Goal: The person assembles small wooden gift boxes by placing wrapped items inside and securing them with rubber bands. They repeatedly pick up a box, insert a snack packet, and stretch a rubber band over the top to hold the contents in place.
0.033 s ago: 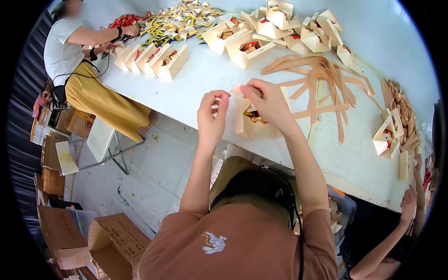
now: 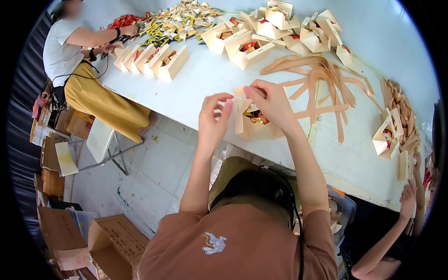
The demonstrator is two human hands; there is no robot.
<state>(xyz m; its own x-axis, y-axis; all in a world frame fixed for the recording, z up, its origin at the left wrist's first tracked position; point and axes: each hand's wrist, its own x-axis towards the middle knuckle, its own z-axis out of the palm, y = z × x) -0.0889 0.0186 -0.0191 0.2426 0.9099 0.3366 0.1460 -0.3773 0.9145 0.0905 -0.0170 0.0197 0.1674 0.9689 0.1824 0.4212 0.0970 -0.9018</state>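
Note:
A small cream cardboard box (image 2: 261,129) stands open near the front edge of the white table (image 2: 200,84), with red and gold wrapped items inside. My left hand (image 2: 212,119) pinches the box's left flap between thumb and fingers. On the box's top edge, my right hand (image 2: 273,105) grips the upper flap. Both forearms reach up from my brown shirt at the bottom of the view.
Tan paper strips (image 2: 322,77) lie right of the box. More open boxes (image 2: 261,32) and a packet pile (image 2: 177,18) sit farther back. A seated person (image 2: 70,56) works at a row of boxes (image 2: 154,58). Another person's hand (image 2: 408,200) shows at the lower right. Cartons (image 2: 112,238) stand on the floor.

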